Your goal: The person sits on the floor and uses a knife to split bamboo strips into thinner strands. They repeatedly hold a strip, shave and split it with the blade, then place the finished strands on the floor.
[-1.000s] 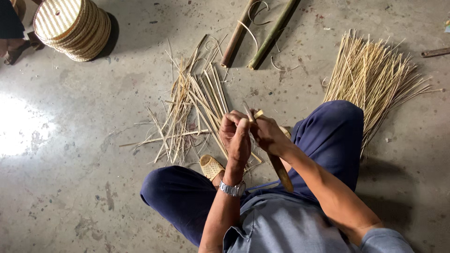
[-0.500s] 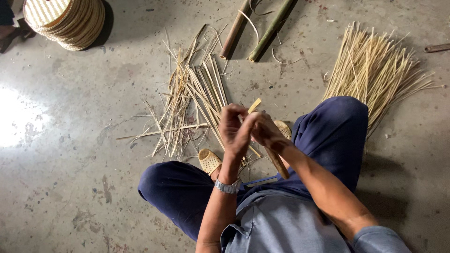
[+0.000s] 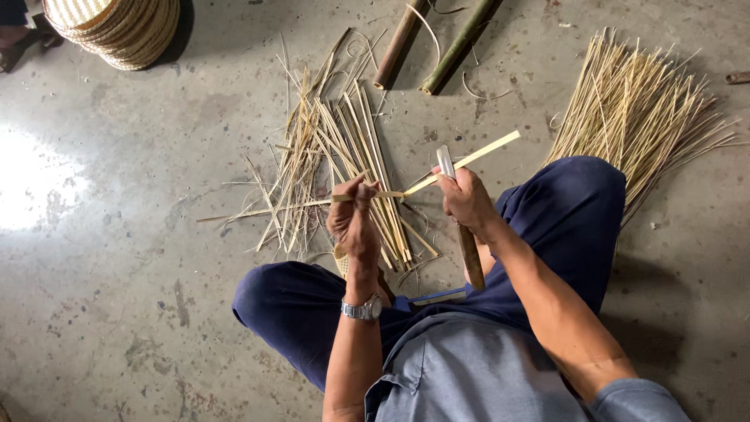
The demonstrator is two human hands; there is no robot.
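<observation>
I sit on a concrete floor in dark blue trousers. My left hand [image 3: 353, 220], with a silver watch at the wrist, pinches one end of a thin pale bamboo strip [image 3: 476, 158] that runs up to the right. My right hand [image 3: 467, 202] grips a knife [image 3: 446, 162]; its blade tip sticks up beside the strip and its long wooden handle [image 3: 470, 258] runs down along my forearm. The two hands are held apart above my knees.
A loose pile of split bamboo strips and shavings [image 3: 328, 168] lies on the floor ahead. A fan of thin slivers [image 3: 641, 109] spreads at the right. Two bamboo poles [image 3: 437, 39] lie at the top. Stacked woven baskets [image 3: 117, 27] stand at the top left.
My hands were pressed together around the strip and knife; now they have drawn apart, the left moving left, and the strip shows stretched out between them toward the upper right.
</observation>
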